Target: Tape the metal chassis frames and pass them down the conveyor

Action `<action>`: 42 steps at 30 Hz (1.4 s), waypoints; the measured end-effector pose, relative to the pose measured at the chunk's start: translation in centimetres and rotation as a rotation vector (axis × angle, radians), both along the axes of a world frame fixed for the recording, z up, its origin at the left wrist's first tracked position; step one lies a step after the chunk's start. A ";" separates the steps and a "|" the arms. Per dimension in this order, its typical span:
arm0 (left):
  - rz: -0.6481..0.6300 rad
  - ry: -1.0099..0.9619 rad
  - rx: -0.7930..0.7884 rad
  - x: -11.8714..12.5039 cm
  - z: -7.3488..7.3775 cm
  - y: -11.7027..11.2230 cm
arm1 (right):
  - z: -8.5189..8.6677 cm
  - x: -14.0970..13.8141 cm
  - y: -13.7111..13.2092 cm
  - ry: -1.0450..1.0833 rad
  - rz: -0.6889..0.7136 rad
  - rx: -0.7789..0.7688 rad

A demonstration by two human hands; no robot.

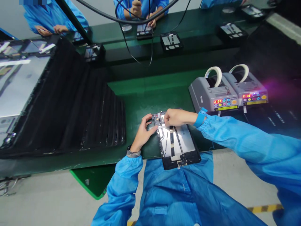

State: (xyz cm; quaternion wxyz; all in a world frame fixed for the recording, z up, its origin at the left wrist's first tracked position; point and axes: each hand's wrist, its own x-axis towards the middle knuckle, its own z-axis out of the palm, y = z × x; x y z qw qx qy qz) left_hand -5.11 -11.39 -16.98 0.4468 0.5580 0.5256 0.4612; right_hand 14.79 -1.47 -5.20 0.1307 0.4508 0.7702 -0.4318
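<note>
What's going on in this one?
A person in a blue smock is working on what looks like an opened tablet on a green bench. The left hand rests at its top corner, while the right hand has its fingers on the parts at that end. Two grey tape dispensers sit to the right, and co-workers sit across the bench.

A flat, rectangular, black-framed tablet body lies open-backed, showing a silver-white panel crossed by dark strips, with a black band at the end nearest the person. Its far end, with small circuit parts, sits right under the left hand and right hand, though the fingers probably hide some of it.
</note>
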 end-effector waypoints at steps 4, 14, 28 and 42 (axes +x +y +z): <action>-0.020 0.006 -0.039 -0.2 0.4 0.3 | 0.2 0.0 0.0 -0.024 0.002 0.004; 0.042 0.273 -0.087 1.3 3.2 0.3 | 1.1 0.4 -0.3 -0.052 0.006 -0.003; 0.147 0.626 0.092 5.7 6.4 -1.7 | 2.5 2.4 -0.6 0.001 -0.021 0.091; -0.217 1.093 0.238 10.3 7.4 -9.5 | -1.1 4.8 -0.6 0.152 -0.199 0.076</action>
